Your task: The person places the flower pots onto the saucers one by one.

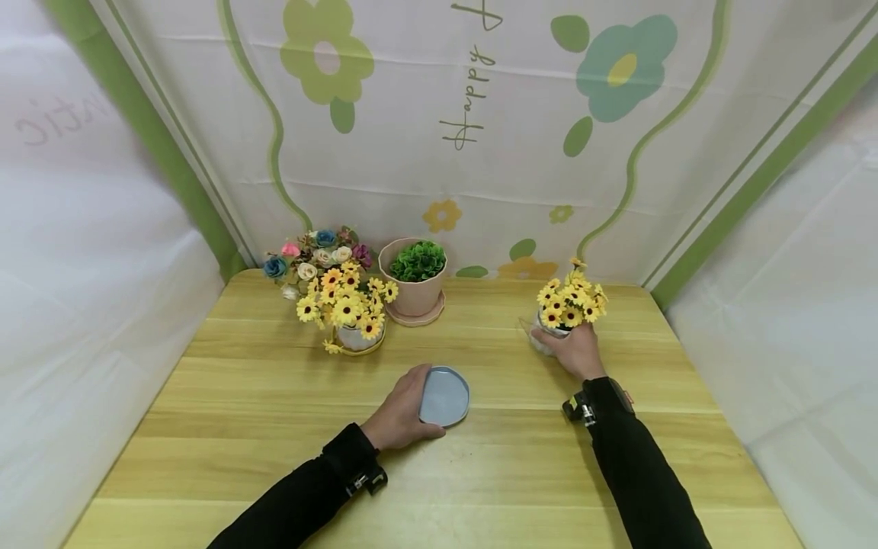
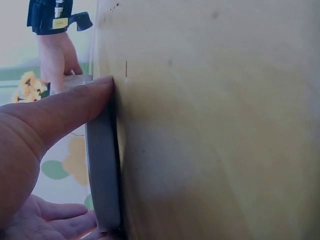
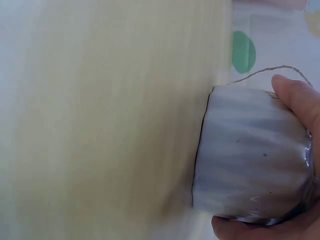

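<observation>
My left hand (image 1: 400,412) holds a small round blue-grey saucer (image 1: 444,396) from its left side, thumb at the near rim and fingers at the far rim. In the left wrist view the saucer (image 2: 104,170) shows edge-on, close over the wooden tabletop. Farther right, my right hand (image 1: 581,351) grips a ribbed whitish flowerpot (image 3: 250,155) around its upper part, with the thumb on one side and fingers on the other. Yellow artificial daisies (image 1: 571,297) rise out of this pot. A thin twine (image 3: 270,69) loops off the rim in the right wrist view.
At the back left stands another pot of yellow daisies (image 1: 346,305) on a saucer, before a bunch of mixed roses (image 1: 322,255). Beside them is a pink pot (image 1: 414,297) with a green plant. Printed cloth (image 1: 411,160) walls the wooden table (image 1: 274,427) in.
</observation>
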The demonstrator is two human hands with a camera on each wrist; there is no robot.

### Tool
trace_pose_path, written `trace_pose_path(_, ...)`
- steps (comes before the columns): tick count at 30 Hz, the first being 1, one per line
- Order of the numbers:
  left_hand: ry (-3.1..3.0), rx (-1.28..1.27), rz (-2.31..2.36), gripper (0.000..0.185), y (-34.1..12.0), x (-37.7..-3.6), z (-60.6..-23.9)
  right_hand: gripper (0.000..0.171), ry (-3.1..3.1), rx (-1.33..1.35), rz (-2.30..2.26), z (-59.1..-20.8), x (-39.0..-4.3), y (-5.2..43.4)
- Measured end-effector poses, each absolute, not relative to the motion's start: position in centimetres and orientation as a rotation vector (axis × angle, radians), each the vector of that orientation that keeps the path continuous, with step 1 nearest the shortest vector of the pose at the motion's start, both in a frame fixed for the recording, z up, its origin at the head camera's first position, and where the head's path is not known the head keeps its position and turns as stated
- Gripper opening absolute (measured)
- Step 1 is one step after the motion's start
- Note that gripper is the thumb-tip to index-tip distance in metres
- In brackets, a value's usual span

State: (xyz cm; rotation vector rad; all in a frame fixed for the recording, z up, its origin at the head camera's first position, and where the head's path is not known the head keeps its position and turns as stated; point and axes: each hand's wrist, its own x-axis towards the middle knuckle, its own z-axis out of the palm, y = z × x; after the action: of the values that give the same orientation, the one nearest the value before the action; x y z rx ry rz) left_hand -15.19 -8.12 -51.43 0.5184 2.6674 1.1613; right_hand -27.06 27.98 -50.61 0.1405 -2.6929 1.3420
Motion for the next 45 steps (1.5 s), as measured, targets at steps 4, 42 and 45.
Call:
trace_pose_path(4, 2.670, 0.523, 1.156, 0.114, -8.1, -15.2, -51.5, 0.103, -2.718, 0.135, 1.353, -50.5, -26.2, 27.5)
trace_pose_path(42, 2.672, 0.532, 1.159, 0.115, -8.2, -15.1, -51.4, 0.094, -2.787, 0.251, 1.304, -50.6, -19.6, 21.2)
trace_pose_path(45, 2.673, 0.542, 1.160, 0.115, -8.2, -15.1, -51.3, 0.097, -2.796, 0.276, 1.283, -50.6, -19.2, 20.8)
